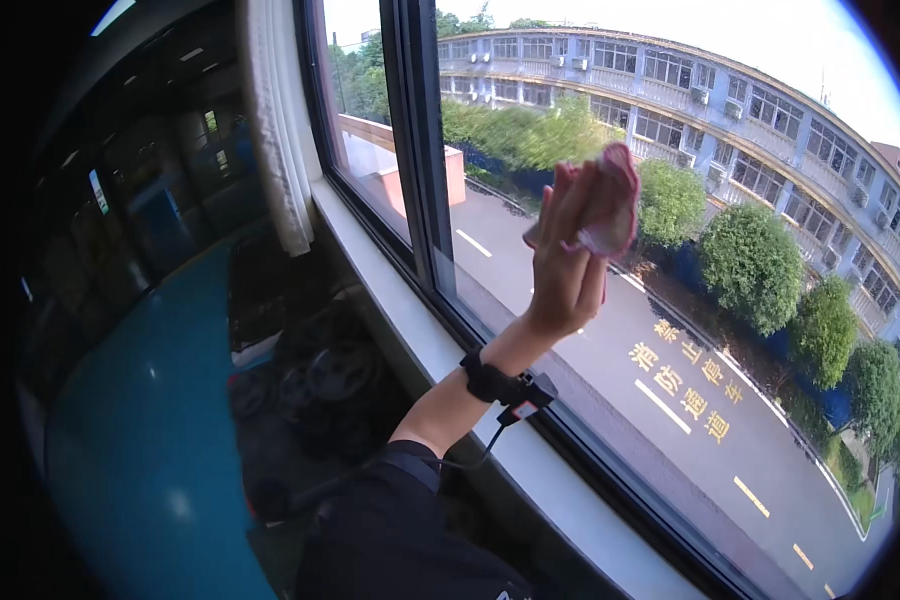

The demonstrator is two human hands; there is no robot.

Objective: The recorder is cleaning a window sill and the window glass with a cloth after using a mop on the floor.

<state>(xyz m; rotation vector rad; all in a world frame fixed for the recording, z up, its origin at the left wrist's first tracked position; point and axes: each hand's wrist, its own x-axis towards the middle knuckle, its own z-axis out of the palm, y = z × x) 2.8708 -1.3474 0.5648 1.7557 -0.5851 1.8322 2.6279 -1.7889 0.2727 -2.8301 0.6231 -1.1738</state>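
My left hand (570, 247) is raised in front of the window glass, with its fingers pointing up and a pink-edged cloth (616, 202) in its grip. Part of the cloth shows beside and above the fingers; the rest is hidden behind the hand. Whether the cloth touches the pane cannot be told for sure. Around the wrist sits a black strap (487, 379) with a small device (529, 397) and a cable running back towards the dark sleeve. My right hand is out of view.
A dark window frame (412, 150) stands left of the hand, above a pale sill (390, 300). A white curtain (274, 135) hangs at the left end. Dark wheel-like objects (337, 375) lie below the sill, beside a blue-green floor (142, 420). Outside are a road, trees and a building.
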